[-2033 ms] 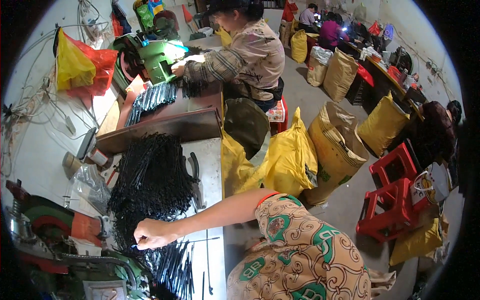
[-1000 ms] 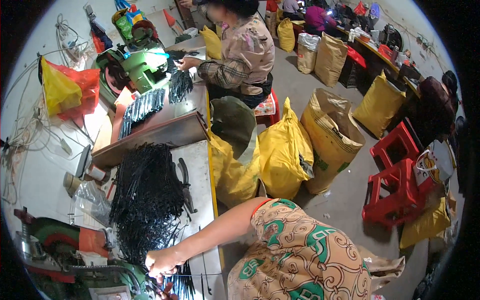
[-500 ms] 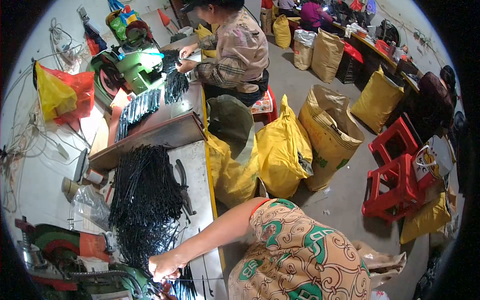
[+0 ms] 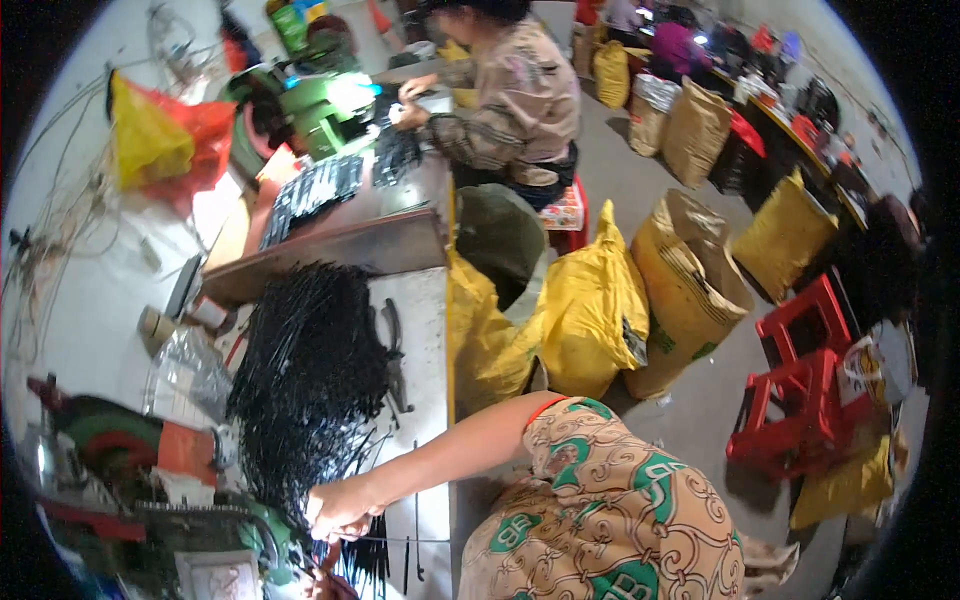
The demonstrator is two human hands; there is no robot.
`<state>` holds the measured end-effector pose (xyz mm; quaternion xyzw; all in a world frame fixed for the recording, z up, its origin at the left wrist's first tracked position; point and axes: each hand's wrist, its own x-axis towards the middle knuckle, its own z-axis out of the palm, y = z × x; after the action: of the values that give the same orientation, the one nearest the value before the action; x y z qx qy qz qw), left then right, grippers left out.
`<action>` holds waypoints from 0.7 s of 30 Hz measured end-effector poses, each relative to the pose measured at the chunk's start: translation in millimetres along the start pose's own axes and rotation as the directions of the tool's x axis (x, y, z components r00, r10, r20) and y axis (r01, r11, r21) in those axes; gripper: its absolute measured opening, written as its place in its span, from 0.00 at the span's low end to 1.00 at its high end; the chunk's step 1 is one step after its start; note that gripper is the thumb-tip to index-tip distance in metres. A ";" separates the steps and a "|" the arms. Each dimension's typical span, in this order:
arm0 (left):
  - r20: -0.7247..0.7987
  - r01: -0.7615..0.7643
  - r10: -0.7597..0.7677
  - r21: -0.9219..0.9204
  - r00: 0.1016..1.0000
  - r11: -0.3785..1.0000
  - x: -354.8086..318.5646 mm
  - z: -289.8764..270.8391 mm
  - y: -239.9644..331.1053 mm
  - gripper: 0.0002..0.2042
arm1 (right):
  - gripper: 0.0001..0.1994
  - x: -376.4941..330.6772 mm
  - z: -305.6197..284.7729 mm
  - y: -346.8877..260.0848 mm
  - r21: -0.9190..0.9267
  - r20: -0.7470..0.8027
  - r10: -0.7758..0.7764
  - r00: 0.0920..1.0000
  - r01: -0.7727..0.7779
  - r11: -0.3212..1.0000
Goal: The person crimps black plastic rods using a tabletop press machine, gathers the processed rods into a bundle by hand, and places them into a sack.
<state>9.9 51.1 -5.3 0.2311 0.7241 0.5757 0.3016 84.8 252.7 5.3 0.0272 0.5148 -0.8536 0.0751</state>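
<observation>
Left hand [image 4: 340,508] was closed around a few black strips [image 4: 395,540] at the near bench [image 4: 425,400] edge, while the big pile [image 4: 310,370] beyond lay mostly unsorted.

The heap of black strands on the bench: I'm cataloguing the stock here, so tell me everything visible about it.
The heap of black strands is a dense, tangled pile of thin, dark, wire-like lengths, material unclear. It lies on the grey workbench, fanning toward the near end, where loose strands stick out. A hand grips some at its lower edge. Dark pliers lie against its right side.
</observation>
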 end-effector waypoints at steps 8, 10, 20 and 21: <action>-0.047 0.115 -0.153 -0.455 0.987 0.883 -5.9 -14.4 -54.6 0.06 | 0.08 14.1 -11.6 11.2 -0.047 0.104 0.045 0.994 -0.040 0.998; -0.095 0.131 -0.219 -0.553 0.971 0.822 -23.5 0.6 -14.7 0.08 | 0.08 22.5 -0.8 9.0 -0.193 0.058 0.102 0.993 -0.089 0.977; -0.308 0.161 -0.372 -0.540 0.876 0.826 -2.2 18.0 19.6 0.04 | 0.08 29.4 -1.1 -6.2 -0.315 0.082 -0.143 0.986 0.162 0.935; -0.274 0.086 -0.273 -0.542 0.922 0.836 -11.4 2.4 6.7 0.03 | 0.08 35.6 7.1 -1.3 -0.287 0.120 -0.068 0.990 0.100 0.953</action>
<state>19.6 46.5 2.8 -0.0319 0.6008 0.7493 0.2766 49.7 243.5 5.4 -0.0527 0.6312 -0.7707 0.0698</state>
